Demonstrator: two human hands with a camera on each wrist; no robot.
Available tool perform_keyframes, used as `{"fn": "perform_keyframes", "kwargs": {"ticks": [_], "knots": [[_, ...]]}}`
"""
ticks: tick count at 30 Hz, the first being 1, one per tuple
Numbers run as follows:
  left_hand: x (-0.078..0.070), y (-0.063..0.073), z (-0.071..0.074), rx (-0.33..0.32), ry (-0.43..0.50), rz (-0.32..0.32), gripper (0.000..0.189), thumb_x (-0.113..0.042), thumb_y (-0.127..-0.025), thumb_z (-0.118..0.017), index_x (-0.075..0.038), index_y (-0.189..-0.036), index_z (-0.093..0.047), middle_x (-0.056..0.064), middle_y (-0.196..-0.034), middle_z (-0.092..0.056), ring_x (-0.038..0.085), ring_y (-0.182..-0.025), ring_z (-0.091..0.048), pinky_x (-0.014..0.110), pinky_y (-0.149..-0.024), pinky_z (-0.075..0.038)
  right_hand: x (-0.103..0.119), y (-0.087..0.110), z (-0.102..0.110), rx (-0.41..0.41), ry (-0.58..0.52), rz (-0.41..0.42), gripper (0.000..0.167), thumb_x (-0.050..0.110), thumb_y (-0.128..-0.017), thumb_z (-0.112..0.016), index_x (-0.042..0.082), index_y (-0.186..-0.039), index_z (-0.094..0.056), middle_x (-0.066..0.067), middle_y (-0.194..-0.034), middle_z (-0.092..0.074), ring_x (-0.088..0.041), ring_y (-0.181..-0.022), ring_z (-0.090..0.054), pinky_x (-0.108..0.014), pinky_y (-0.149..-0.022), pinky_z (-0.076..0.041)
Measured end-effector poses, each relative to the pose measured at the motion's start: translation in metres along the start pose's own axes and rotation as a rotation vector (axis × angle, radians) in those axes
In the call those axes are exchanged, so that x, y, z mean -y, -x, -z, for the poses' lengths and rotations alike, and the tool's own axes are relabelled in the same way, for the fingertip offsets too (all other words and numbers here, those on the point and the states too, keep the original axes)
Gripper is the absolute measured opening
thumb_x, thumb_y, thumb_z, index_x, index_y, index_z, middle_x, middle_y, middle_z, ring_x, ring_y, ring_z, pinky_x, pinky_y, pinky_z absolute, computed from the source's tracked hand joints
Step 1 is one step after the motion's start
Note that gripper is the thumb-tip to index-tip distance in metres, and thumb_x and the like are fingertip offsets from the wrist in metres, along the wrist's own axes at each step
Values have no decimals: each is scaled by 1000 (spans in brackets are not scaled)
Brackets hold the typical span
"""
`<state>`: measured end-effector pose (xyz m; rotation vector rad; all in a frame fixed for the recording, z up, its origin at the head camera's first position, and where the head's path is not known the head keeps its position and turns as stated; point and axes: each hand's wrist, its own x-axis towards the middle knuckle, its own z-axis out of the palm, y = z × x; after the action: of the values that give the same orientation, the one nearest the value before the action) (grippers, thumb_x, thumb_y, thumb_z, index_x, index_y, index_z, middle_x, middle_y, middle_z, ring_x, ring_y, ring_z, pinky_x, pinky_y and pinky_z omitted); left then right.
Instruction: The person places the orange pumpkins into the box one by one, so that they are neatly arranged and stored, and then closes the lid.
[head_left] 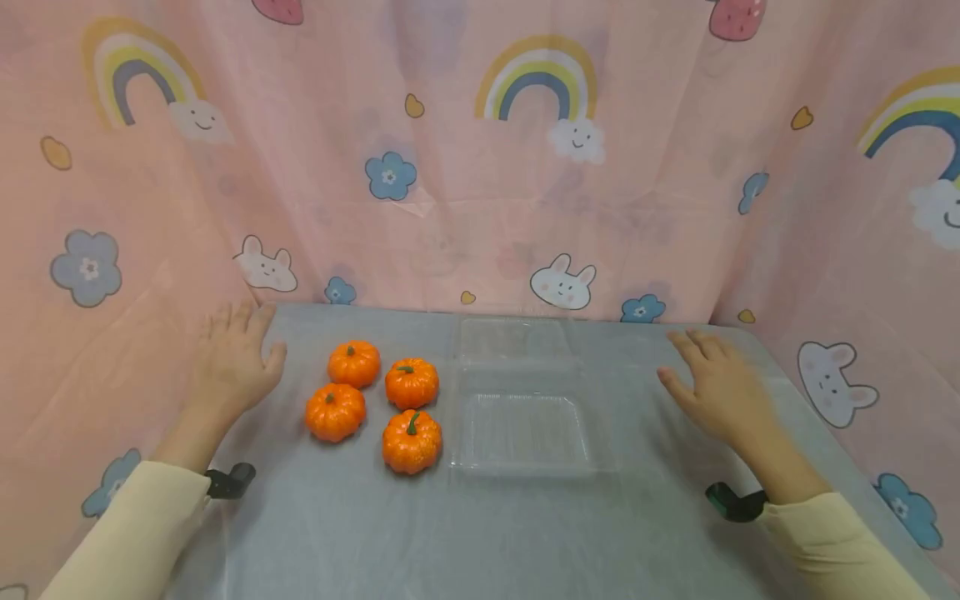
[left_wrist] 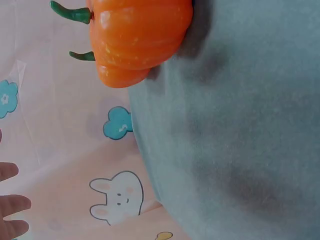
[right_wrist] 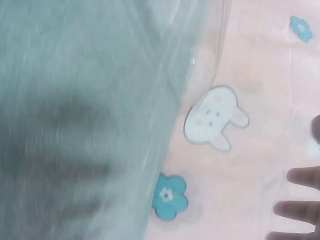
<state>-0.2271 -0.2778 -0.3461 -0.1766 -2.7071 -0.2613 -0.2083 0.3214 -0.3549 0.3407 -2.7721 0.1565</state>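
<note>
1. Cream sleeves point(head_left: 123, 533) were nearest; beyond them, the left hand point(head_left: 232, 362) and right hand point(head_left: 720, 387) held nothing, fingers straight and spread.
2. Four pumpkins point(head_left: 412, 444) sat between the left hand and the clear box point(head_left: 525, 472), seemingly grouped for easy reach.
3. Its lid point(head_left: 514, 340) lay back, apparently baring the inside.

The head camera looks forward and down from above the near side of the gray surface point(head_left: 480, 533), taking in the cartoon-print pink curtain point(head_left: 450, 225) behind. Both wrist cameras sit low and closer, facing that curtain with pictures turned sideways, opposite ways. Head and left wrist share orange pumpkins point(left_wrist: 142, 32); head and right wrist share part of the clear plastic container point(head_left: 525, 472).
</note>
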Motion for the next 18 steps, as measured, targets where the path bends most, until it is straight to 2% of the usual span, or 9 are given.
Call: {"fn": "perform_keyframes", "kwargs": {"ticks": [4,6,11,15,18], "knots": [[-3,4,-3,-45,38,-28,52,-27,-93,-47,0,-138,-46,31,-141,-42,53,-130,-33,65,-110,-20,11,1,-4,-52,-154,6,45,32,-95,-58,4,-130,-55,-26,-127,-57,-46,-113,-51,-64,-92,-40],[-4,6,-5,-39,77,-25,51,-28,-93,-48,0,-136,-48,31,-139,-44,51,-127,-36,66,-107,-25,15,1,-9,-73,-251,6,39,28,-94,-60,5,-125,-59,-24,-122,-62,-43,-107,-57,-60,-87,-47],[-7,13,-11,46,228,40,50,-32,-95,-50,-1,-135,-50,28,-141,-44,48,-129,-38,67,-105,-29,23,3,-23,-79,-475,-26,33,22,-92,-64,7,-121,-63,-21,-114,-68,-39,-93,-67,-52,-72,-57],[-10,19,-18,110,330,101,54,-37,-95,-51,-3,-137,-48,26,-142,-43,47,-131,-37,66,-105,-30,30,5,-32,-18,-607,-75,32,21,-91,-65,9,-122,-63,-22,-112,-68,-38,-89,-68,-37,-67,-59],[-12,23,-24,136,384,121,55,-38,-96,-51,-2,-137,-47,26,-142,-43,46,-132,-37,65,-106,-30,34,6,-38,38,-710,-109,34,20,-92,-64,7,-123,-61,-24,-115,-66,-38,-89,-68,-30,-65,-59]]}}
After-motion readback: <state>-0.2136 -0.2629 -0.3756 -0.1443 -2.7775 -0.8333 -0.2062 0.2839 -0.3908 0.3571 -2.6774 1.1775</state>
